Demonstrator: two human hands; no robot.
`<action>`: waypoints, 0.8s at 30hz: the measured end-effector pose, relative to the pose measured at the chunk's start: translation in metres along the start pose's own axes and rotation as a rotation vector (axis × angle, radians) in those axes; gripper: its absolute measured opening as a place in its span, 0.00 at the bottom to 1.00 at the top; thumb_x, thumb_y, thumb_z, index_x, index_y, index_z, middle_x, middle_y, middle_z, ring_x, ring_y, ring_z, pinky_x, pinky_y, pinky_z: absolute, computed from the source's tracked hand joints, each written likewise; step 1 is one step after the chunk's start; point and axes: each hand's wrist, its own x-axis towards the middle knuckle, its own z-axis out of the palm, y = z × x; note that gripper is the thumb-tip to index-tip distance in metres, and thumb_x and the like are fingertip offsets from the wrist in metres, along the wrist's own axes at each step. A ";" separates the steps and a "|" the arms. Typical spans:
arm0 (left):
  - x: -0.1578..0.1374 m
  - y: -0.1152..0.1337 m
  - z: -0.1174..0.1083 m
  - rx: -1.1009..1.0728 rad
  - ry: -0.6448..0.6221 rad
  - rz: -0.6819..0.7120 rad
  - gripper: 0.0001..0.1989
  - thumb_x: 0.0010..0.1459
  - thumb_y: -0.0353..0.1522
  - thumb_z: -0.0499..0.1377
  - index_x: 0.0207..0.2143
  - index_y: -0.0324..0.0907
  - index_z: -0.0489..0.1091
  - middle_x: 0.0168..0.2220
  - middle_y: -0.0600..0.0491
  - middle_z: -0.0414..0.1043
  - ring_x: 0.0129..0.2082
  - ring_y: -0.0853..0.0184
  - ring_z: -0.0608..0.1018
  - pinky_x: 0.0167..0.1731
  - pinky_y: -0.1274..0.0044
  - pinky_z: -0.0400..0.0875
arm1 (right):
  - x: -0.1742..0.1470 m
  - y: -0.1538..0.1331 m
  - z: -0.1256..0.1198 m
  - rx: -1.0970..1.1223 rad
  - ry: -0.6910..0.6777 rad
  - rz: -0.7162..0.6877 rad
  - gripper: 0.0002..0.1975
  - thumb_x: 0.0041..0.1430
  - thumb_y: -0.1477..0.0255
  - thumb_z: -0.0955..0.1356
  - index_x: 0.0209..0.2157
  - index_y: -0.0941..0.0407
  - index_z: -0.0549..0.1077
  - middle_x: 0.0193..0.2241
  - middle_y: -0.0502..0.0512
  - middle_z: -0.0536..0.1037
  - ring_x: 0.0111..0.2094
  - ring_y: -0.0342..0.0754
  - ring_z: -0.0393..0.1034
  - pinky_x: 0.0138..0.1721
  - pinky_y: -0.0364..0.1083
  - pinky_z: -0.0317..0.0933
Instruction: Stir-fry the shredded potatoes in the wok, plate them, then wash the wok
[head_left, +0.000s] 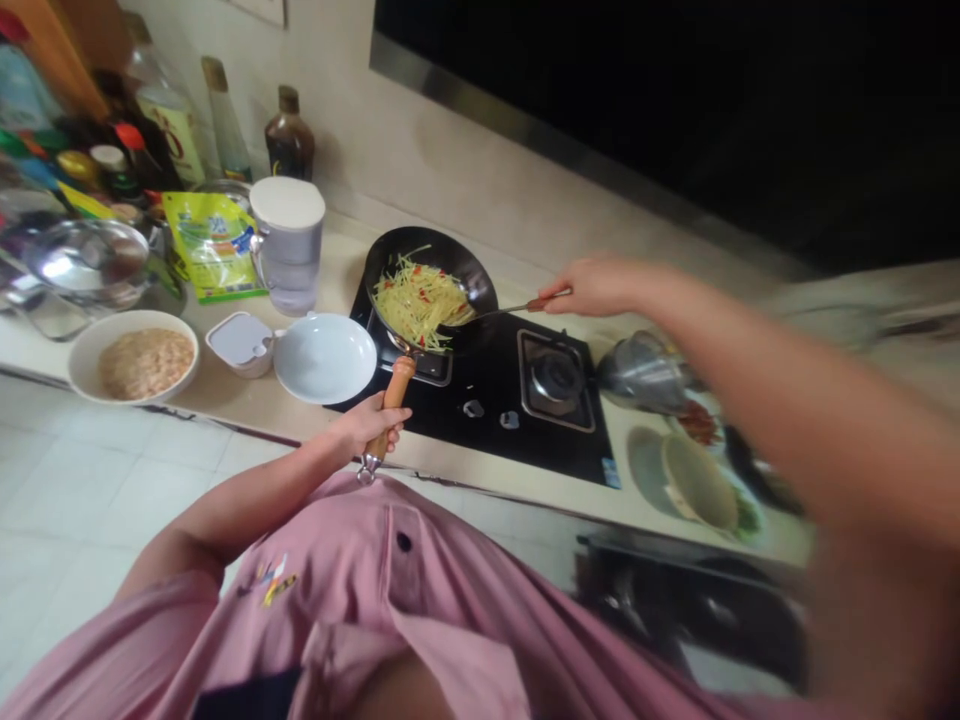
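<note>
My left hand [371, 425] is wrapped round the wooden handle of a black wok [480, 275], which is tilted over the left side of the stove. Inside the wok lie pale yellow-green shreds [420, 300] with small red pieces among them. From the right, my right hand [592, 284] grips the end of a spatula [517, 308], whose handle is brown. The spatula's blade is hidden at the right edge of the shreds. An empty white plate [325, 358] stands left of the wok, close to my left hand.
The black stove [450, 415] has a second burner [556, 377] on the right. A white bowl of light brown food [135, 400], a lidded container [241, 343] and a water jug [289, 245] stand left. Bowls and a metal vessel [645, 370] stand right. A dark range hood [637, 110] hangs above.
</note>
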 end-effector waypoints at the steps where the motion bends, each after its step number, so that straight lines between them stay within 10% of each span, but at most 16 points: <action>1: 0.000 0.000 0.000 0.000 0.003 0.001 0.15 0.58 0.29 0.60 0.37 0.45 0.52 0.20 0.63 0.60 0.15 0.77 0.63 0.16 0.83 0.61 | -0.006 0.000 0.008 -0.030 0.044 -0.004 0.17 0.62 0.64 0.65 0.50 0.46 0.78 0.40 0.54 0.79 0.36 0.47 0.69 0.32 0.44 0.57; 10: 0.000 0.003 0.003 0.014 0.017 -0.012 0.17 0.57 0.31 0.62 0.38 0.45 0.53 0.20 0.64 0.60 0.15 0.76 0.63 0.16 0.83 0.61 | -0.014 0.033 -0.009 -0.201 0.019 0.228 0.20 0.59 0.62 0.67 0.53 0.37 0.74 0.51 0.55 0.73 0.41 0.52 0.68 0.35 0.46 0.58; 19: -0.002 0.003 0.001 -0.011 0.004 -0.021 0.22 0.53 0.33 0.66 0.41 0.44 0.54 0.20 0.64 0.61 0.14 0.76 0.64 0.16 0.82 0.62 | 0.016 0.032 0.026 -0.208 0.218 -0.075 0.22 0.66 0.61 0.58 0.58 0.37 0.69 0.45 0.55 0.76 0.39 0.51 0.66 0.30 0.45 0.51; 24: -0.003 0.003 0.000 -0.025 -0.004 -0.008 0.22 0.53 0.33 0.67 0.41 0.44 0.55 0.20 0.63 0.61 0.14 0.76 0.64 0.15 0.82 0.62 | 0.018 0.062 0.018 -0.307 0.256 0.032 0.22 0.67 0.64 0.58 0.59 0.37 0.68 0.46 0.56 0.75 0.39 0.52 0.66 0.31 0.46 0.50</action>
